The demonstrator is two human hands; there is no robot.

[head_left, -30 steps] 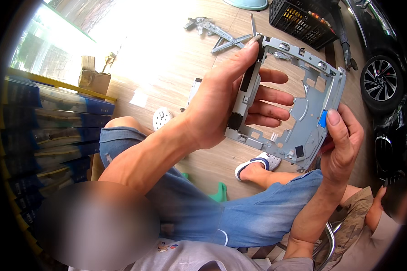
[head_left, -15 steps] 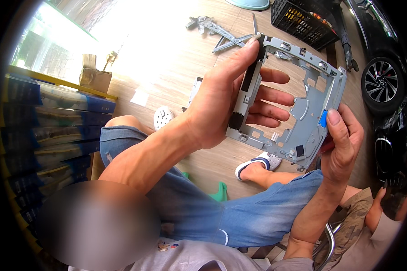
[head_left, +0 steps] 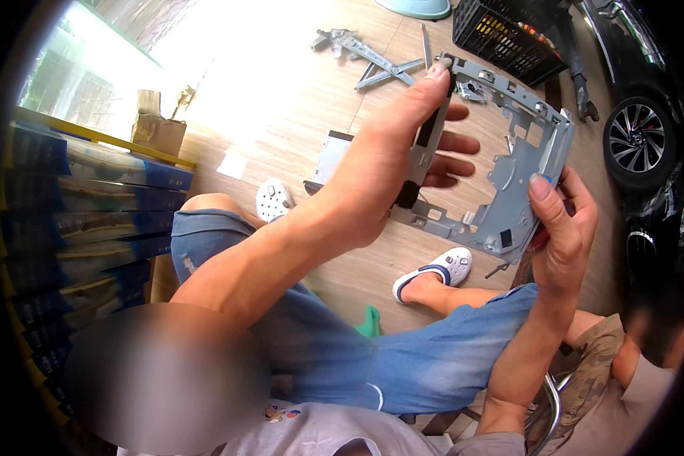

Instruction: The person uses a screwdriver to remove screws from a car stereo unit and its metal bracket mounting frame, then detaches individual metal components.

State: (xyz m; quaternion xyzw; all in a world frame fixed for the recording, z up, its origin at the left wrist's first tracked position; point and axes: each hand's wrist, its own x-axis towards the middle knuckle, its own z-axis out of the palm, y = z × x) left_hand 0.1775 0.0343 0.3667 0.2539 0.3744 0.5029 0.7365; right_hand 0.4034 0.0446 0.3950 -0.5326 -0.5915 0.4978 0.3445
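Observation:
In front of me I hold up a grey sheet-metal bracket frame with cut-outs, raised edges and black strips on its left side. My left hand grips that left side, thumb at the upper corner and fingers reaching behind through the big opening. On the lower right edge, my right hand is closed around the frame, thumb on the front. Something dark red shows partly behind the right hand; its kind is hidden. A sliver of blue lies beside the right thumb.
A scissor-type metal linkage and a flat metal part lie on the floor. Beyond stand a black plastic crate and a car wheel. Stacked blue boxes line the left. Another person's camouflage shorts show at lower right.
The frame has turned, its left side now more edge-on, and its lower right corner has risen. My right hand has moved slightly up and left. Less of the blue piece shows.

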